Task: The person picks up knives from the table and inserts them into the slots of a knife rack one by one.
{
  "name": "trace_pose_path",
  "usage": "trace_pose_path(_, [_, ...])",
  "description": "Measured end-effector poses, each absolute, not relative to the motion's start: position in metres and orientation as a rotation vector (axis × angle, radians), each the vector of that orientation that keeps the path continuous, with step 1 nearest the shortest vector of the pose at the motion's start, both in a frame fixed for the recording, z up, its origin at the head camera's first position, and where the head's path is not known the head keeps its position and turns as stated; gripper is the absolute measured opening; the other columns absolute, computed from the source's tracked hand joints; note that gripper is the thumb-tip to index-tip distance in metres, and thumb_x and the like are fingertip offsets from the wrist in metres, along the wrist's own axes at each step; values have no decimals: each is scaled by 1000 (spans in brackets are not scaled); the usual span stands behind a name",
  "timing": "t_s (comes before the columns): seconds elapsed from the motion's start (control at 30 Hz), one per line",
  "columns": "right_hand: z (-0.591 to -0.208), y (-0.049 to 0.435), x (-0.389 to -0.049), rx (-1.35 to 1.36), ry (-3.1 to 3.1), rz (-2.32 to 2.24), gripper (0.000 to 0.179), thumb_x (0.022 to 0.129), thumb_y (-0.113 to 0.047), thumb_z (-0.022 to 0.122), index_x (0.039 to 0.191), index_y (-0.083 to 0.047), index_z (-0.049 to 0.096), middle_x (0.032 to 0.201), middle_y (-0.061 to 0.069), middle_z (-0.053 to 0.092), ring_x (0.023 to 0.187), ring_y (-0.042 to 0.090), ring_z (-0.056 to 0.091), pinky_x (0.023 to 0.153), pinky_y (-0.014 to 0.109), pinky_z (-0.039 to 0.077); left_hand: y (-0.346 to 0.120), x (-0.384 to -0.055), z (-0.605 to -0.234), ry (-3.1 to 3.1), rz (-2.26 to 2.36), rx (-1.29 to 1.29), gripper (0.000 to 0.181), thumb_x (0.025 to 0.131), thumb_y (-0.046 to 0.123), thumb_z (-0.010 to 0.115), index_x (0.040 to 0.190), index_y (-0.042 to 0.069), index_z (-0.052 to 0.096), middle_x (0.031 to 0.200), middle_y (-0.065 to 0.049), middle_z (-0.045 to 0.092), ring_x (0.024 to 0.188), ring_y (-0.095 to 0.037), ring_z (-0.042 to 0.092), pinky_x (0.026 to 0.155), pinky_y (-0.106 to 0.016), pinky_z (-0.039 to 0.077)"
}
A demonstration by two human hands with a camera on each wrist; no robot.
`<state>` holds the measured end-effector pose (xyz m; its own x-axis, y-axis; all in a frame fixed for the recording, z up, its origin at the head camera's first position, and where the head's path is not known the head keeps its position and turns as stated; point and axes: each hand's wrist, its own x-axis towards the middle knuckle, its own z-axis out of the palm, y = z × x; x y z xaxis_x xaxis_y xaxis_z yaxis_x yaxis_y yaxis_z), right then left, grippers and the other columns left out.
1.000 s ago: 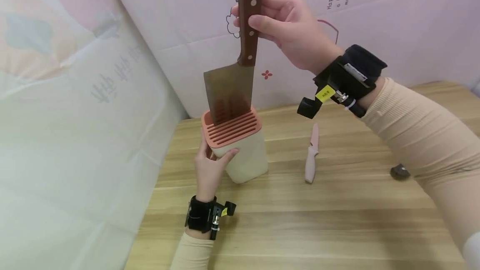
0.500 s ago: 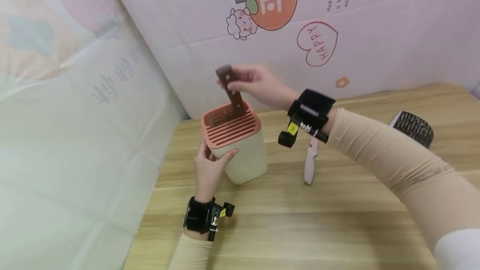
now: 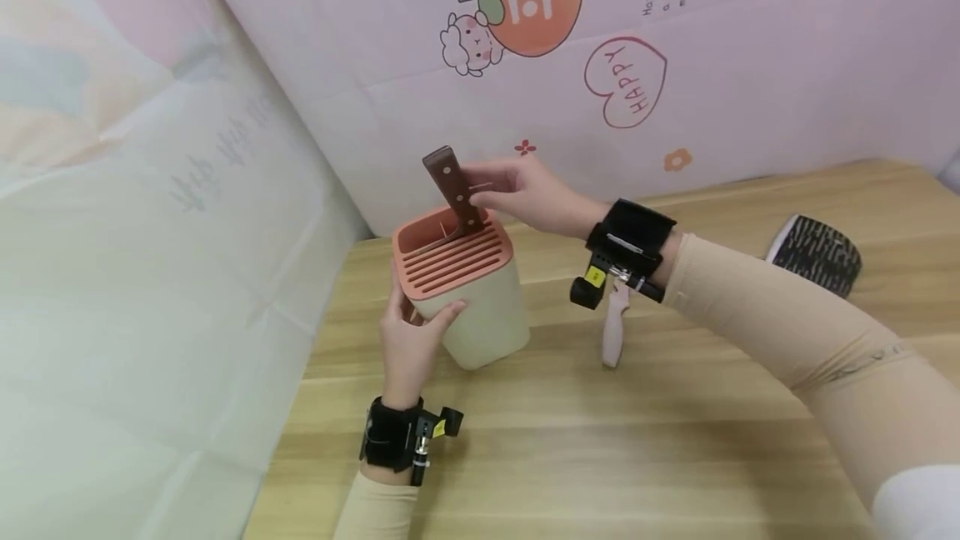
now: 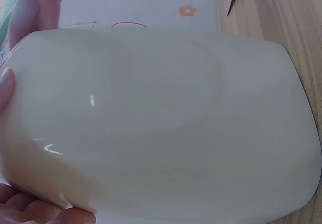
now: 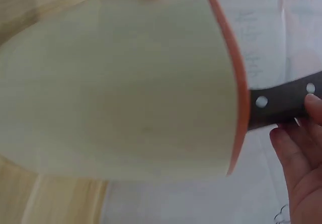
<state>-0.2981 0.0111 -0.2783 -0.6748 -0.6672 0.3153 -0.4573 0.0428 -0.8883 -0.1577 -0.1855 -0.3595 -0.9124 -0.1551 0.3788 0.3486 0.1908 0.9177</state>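
Note:
A cream knife block (image 3: 487, 319) with a slotted orange top stands on the table. My left hand (image 3: 408, 348) grips it from the left, thumb on the near face and fingers around the far side. A cleaver (image 3: 454, 188) stands in the block, its brown riveted handle tilted left above the top and its blade sunk inside, out of sight. My right hand (image 3: 525, 194) holds that handle from the right; in the right wrist view, the thumb lies on the dark handle (image 5: 274, 103). The left wrist view is mostly filled by the block's smooth wall (image 4: 161, 118).
A small knife with a pale pink handle (image 3: 613, 332) lies right of the block, partly hidden by the right wrist camera. Farther right lies a black patterned object with a white edge (image 3: 816, 255). A printed cloth (image 3: 360, 65) hangs behind the wooden table (image 3: 600, 457).
The right hand has lowered the cleaver, and its blade has gone down into the block. Its grip now sits lower on the handle, near the top's rim. The left hand stays on the block.

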Motion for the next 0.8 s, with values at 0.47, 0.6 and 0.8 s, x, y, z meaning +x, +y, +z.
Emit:
trace_pose_path(0.47, [-328, 89, -250, -1624, 2354, -1249, 42, 95, -8, 62, 137, -10, 54, 136, 6, 55, 122, 18, 51, 98, 42, 48, -186, -155, -361, -2101, -1779, -163, 93, 82, 4, 78, 154, 9, 19, 149, -6, 38, 127, -18, 45, 102, -33, 45])
trace_pose_path(0.6, [-350, 108, -245, -1699, 2455, -997, 49, 96, -12, 61, 143, -13, 47, 144, 7, 47, 120, 17, 53, 101, 49, 45, -186, -157, -361, -2115, -1749, -190, 92, 83, 5, 76, 154, 9, 17, 153, -4, 31, 129, -16, 43, 103, -35, 44])
trace_pose_path(0.8, [-383, 127, -239, -1671, 2466, -504, 65, 101, -46, 49, 154, -27, 19, 158, 4, 17, 143, 28, 15, 111, 53, 30, -187, -159, -363, -2081, -1755, -225, 91, 84, 3, 75, 154, 9, 18, 152, -2, 34, 130, -16, 42, 104, -34, 44])
